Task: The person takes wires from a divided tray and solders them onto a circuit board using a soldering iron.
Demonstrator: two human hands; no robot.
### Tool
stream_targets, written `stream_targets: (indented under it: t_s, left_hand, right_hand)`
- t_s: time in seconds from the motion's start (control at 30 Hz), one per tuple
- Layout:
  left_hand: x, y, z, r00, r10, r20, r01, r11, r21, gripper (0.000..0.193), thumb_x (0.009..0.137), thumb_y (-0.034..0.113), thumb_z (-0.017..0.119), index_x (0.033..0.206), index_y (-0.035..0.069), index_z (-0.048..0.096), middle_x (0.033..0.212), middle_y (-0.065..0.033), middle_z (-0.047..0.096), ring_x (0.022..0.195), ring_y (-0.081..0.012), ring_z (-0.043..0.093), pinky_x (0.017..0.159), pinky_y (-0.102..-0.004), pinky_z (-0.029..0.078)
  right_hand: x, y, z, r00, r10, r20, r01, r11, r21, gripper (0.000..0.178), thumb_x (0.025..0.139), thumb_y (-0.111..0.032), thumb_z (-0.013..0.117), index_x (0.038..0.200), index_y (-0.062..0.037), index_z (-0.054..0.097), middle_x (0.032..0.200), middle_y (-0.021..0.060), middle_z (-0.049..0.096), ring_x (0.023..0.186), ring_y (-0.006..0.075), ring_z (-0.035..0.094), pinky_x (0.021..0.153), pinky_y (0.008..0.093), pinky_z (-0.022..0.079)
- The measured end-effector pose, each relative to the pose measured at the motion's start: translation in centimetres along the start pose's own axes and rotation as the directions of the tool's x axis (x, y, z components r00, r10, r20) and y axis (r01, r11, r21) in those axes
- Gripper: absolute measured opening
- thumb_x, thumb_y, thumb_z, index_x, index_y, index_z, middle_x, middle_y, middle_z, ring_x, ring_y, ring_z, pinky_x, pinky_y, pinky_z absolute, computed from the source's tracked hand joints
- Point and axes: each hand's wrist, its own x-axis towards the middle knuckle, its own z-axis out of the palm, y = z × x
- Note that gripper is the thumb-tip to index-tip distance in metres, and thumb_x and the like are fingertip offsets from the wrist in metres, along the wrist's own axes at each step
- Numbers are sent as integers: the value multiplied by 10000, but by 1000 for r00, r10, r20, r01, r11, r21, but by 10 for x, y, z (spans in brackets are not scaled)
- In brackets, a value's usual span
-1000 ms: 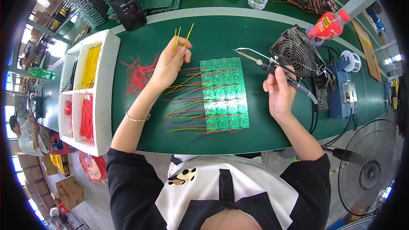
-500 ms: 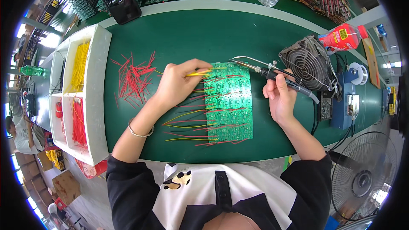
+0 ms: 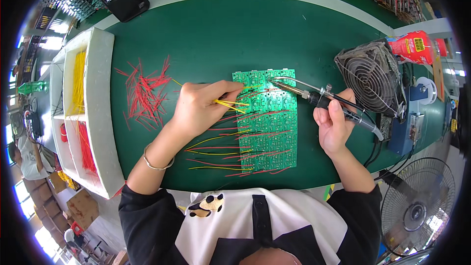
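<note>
A green circuit board panel [image 3: 270, 132] lies flat on the green table, with red and yellow wires running off its left side. My left hand [image 3: 203, 105] is closed on several yellow wires [image 3: 229, 103] at the board's upper left corner. One yellow wire end reaches over the board from its fingertips. My right hand [image 3: 336, 122] grips a soldering iron [image 3: 321, 100] with a thin metal feed tube fixed along it. The iron's tip is over the upper part of the board; whether it touches cannot be made out.
A loose pile of red wires [image 3: 146, 91] lies left of my left hand. Beyond it stands a white foam box [image 3: 100, 113] with yellow and red wires in compartments. A square fan [image 3: 369, 78], a red-labelled bottle [image 3: 414, 48] and a blue solder-reel stand [image 3: 412, 113] are at right.
My view has shifted slightly. The soldering iron's tip has moved down and left, further over the board. My left hand still holds yellow wires, now fanned out more below its fingers.
</note>
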Motion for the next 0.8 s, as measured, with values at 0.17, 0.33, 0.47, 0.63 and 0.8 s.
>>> stream_targets:
  t_s: [0.17, 0.33, 0.47, 0.63, 0.8]
  left_hand:
    - [0, 4, -1, 1000, -14, 19, 13, 1000, 23, 109, 687, -5, 650, 786, 41, 648, 584, -65, 592, 466, -154, 566, 421, -250, 433]
    - [0, 0, 3, 997, 64, -33, -63, 998, 31, 84, 711, -4, 663, 792, 18, 659, 503, -46, 540, 398, -79, 480, 383, -214, 368]
    - [-1, 2, 3, 997, 69, -31, -68, 997, 39, 84, 708, -16, 655, 786, 15, 655, 495, -46, 523, 395, -82, 471, 384, -216, 366]
    - [-1, 3, 3, 997, 65, -37, -64, 998, 26, 96, 698, -31, 647, 784, 12, 651, 490, -47, 506, 394, -92, 469, 385, -217, 365]
    - [-1, 3, 2, 997, 74, -30, -72, 996, 56, 111, 688, -36, 647, 786, 16, 650, 507, -61, 523, 404, -100, 487, 393, -218, 377]
  right_hand:
    - [-1, 3, -4, 997, -15, 78, 19, 998, -56, 182, 860, -104, 528, 814, -63, 356, 644, 29, 431, 496, 76, 405, 458, 237, 351]
    - [-1, 2, -1, 997, -13, 79, 19, 997, -69, 194, 859, -100, 526, 803, -63, 344, 623, 33, 427, 499, 74, 402, 456, 233, 349]
    - [-1, 2, -2, 995, -18, 97, 25, 997, -73, 201, 858, -105, 528, 799, -65, 340, 624, 35, 431, 498, 73, 396, 455, 228, 349]
    - [-1, 2, -1, 996, -8, 86, 16, 996, -88, 209, 857, -112, 537, 799, -64, 342, 623, 36, 431, 497, 73, 394, 455, 228, 354]
    - [-1, 2, 0, 996, -25, 80, 34, 993, -109, 212, 852, -123, 552, 799, -63, 356, 633, 32, 428, 502, 73, 400, 452, 228, 362]
